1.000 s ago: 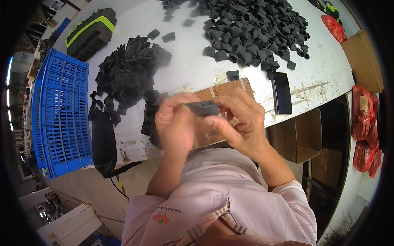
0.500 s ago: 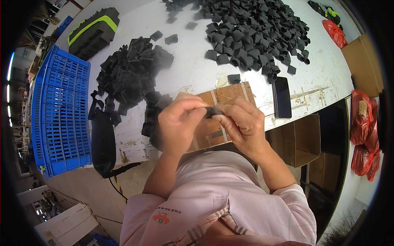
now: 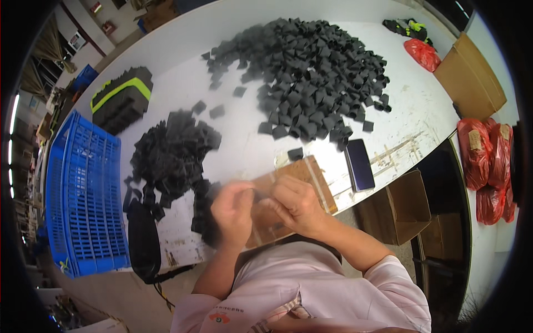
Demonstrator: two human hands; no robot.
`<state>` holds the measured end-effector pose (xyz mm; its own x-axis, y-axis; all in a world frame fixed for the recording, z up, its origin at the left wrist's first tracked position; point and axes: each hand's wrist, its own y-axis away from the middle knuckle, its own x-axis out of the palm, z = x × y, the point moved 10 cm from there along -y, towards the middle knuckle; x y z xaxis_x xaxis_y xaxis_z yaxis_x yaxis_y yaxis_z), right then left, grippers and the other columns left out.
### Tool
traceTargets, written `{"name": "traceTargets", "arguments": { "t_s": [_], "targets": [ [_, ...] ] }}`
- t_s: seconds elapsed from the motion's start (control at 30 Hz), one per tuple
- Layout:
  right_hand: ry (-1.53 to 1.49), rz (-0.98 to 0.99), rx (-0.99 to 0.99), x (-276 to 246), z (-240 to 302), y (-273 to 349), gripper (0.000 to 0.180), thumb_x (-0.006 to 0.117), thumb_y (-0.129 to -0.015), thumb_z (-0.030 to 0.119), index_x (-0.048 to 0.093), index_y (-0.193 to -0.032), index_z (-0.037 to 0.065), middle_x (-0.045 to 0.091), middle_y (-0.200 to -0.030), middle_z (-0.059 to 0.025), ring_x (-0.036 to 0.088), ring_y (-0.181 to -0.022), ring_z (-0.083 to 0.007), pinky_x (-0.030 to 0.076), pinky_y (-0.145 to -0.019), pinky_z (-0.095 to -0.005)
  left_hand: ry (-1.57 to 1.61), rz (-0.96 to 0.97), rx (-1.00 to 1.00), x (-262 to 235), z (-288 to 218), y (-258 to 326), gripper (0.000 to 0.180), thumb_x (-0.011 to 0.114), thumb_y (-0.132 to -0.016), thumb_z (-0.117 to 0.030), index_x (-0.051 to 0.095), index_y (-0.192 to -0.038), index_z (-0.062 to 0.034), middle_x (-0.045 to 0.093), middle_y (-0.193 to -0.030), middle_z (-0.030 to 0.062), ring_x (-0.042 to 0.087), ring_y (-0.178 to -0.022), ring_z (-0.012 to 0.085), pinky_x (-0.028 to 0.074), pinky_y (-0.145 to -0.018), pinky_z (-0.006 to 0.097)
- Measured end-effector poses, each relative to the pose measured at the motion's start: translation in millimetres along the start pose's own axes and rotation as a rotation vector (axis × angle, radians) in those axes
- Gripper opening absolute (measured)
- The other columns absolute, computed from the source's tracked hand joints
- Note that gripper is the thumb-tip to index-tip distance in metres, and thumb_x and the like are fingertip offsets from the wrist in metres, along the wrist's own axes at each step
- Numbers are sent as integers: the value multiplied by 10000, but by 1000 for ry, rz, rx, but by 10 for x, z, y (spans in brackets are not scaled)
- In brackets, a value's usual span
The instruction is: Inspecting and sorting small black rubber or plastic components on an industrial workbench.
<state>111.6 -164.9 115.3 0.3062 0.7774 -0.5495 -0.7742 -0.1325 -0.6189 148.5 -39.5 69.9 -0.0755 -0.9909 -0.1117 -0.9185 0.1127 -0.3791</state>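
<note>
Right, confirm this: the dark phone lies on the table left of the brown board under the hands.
Not quite. In the head view the dark phone lies on the table right of the brown board, not left; both hands work over that board.

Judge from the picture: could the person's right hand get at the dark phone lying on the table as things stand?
Probably yes. The phone lies flat near the table edge, just right of the right hand, with only bare table and a board corner between. The hand seems busy with a small dark piece, though.
</note>
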Motion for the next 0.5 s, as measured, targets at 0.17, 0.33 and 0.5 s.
{"name": "traceTargets", "arguments": {
  "t_s": [0.17, 0.33, 0.5],
  "targets": [
    [-483, -52, 490, -333, -878, -261, 340, 584, -824, 199, 532, -1076, -24, 600, -850, -58, 553, -752, -110, 455, -674, -241, 342, 39, -293, 349, 195, -677, 105, 461, -894, -95, 498, -899, 3, 559, -736, 64, 519, -597, 100, 401, -512, 225],
    [208, 13, 741, -678, -2589, 192, 942, 676, -682, 510, 252, -1289, -74, 507, -1013, -272, 570, -851, -307, 471, -727, -343, -14, 246, -725, 969, 1594, -1128, 607, 561, -825, -359, 320, -1297, -63, 489, -1130, 160, 551, -798, 208, 485, -577, 309],
    [264, 178, 845, -434, -3309, 160, 1174, 768, -536, 506, 83, -1363, 32, 274, -1217, -389, 424, -1084, -480, 397, -899, -413, -126, 335, -884, 1396, 2269, -1474, 927, 648, -722, -443, 70, -1383, -147, 239, -1369, 153, 379, -1166, 364, 502, -677, 522]
  ]
}}
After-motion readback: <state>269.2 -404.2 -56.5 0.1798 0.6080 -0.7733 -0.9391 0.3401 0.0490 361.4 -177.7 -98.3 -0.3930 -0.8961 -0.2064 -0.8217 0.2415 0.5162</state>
